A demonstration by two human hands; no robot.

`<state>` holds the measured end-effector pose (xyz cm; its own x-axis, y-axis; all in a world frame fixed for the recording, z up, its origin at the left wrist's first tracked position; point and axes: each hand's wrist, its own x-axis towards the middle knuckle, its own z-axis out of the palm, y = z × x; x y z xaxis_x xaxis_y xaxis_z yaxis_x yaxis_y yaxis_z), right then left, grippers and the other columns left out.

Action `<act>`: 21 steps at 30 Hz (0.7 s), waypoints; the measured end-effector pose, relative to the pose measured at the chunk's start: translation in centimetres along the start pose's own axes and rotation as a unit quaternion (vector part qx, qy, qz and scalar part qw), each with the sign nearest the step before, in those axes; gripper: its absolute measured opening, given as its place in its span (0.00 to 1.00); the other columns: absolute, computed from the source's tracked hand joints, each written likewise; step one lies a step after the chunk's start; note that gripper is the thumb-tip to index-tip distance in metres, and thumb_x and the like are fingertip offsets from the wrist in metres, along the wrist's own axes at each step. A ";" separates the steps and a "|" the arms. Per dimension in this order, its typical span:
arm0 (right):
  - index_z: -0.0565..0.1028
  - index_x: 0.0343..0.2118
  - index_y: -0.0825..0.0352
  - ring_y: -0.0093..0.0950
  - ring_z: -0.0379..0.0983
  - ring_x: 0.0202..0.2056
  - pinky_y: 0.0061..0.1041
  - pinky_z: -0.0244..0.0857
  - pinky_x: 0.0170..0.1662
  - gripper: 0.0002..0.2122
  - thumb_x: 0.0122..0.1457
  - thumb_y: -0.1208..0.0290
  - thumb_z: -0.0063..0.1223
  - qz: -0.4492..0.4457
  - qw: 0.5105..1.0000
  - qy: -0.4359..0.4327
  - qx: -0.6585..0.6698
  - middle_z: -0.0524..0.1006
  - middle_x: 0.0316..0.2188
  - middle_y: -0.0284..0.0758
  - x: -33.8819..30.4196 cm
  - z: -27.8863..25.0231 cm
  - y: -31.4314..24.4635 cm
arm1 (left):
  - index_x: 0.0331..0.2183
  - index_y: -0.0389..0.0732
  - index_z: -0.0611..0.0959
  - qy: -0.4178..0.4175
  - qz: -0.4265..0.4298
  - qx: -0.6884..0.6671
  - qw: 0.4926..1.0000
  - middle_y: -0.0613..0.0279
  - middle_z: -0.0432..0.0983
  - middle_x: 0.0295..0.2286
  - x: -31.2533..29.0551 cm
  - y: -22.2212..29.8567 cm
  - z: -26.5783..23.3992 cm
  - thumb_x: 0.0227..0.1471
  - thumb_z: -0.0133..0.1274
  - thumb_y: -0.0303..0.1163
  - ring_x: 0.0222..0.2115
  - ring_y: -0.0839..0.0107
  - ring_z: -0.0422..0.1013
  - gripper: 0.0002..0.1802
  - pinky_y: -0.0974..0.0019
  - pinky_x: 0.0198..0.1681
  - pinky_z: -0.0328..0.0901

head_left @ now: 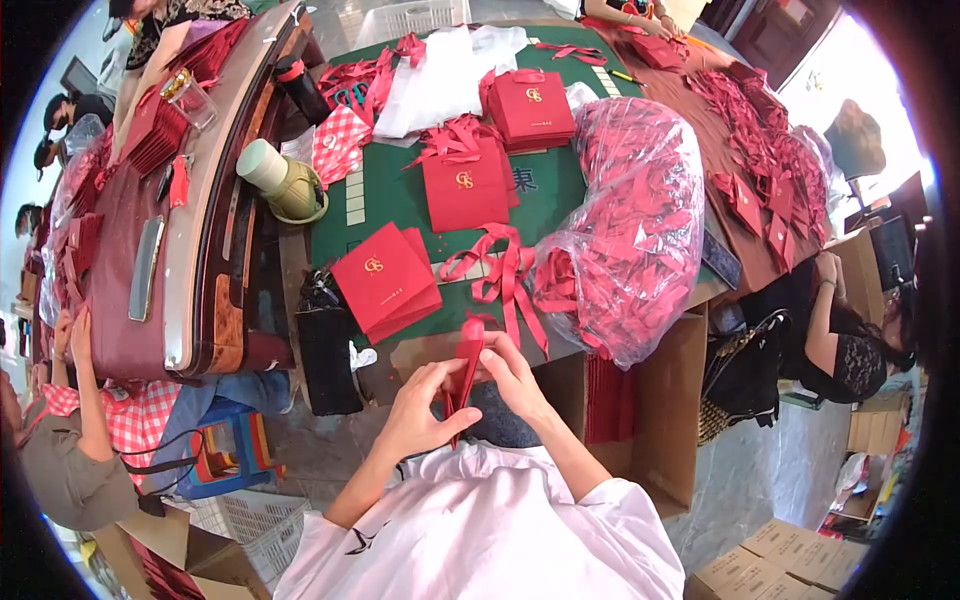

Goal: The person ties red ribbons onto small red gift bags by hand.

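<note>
Close to my body, a small red paper bag [464, 372] is held upright and seen nearly edge-on, with a loop of red ribbon [474, 328] at its top. My left hand [428, 408] grips the bag's left side, thumb toward me. Near its upper right edge, the fingers of my right hand [512, 376] close on the bag by the ribbon; their tips are partly hidden. Just beyond, loose red ribbons [497, 275] lie on the green mat [400, 185]. Left of them is a stack of flat red bags [382, 278] with gold print.
A clear plastic sack of red ribbons [640, 210] bulges at the right. More red bags [468, 185] and a bag stack [532, 108] stand farther back. A green flask [282, 182] and dark bottle [300, 90] are at left. An open cardboard box [660, 440] sits below right. Other people work around.
</note>
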<state>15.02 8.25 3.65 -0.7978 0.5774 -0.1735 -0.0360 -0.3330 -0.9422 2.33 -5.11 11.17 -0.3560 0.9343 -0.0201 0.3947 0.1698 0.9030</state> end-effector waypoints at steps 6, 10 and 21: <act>0.75 0.45 0.69 0.29 0.77 0.36 0.29 0.71 0.41 0.11 0.67 0.69 0.45 -0.073 0.959 0.108 -0.253 0.78 0.37 0.41 -0.1 -2.9 1.2 | 0.43 0.39 0.75 0.087 0.040 0.213 0.972 0.57 0.73 0.28 0.4 -2.1 4.9 0.37 0.69 0.50 0.29 0.60 0.71 0.36 0.58 0.33 0.67; 0.74 0.32 0.67 0.34 0.76 0.29 0.32 0.69 0.32 0.06 0.56 0.74 0.60 -0.074 0.850 0.205 -0.479 0.73 0.26 0.39 -0.9 -5.0 1.6 | 0.44 0.36 0.74 0.084 0.047 0.237 0.967 0.55 0.74 0.28 1.1 -3.9 7.1 0.41 0.67 0.49 0.30 0.56 0.71 0.34 0.56 0.35 0.67; 0.70 0.35 0.66 0.40 0.74 0.29 0.39 0.67 0.32 0.08 0.55 0.77 0.58 -0.115 0.815 0.199 -0.532 0.75 0.26 0.41 -1.6 -4.9 0.0 | 0.49 0.38 0.76 0.078 0.059 0.282 0.954 0.54 0.70 0.42 3.9 -7.1 6.0 0.44 0.63 0.29 0.44 0.53 0.66 0.27 0.54 0.47 0.65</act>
<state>19.30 10.98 2.50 -0.5780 0.7995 0.1632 0.5532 0.5310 -0.6419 3.20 -0.79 2.12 -0.3852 0.9067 0.1716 0.8173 0.2489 0.5197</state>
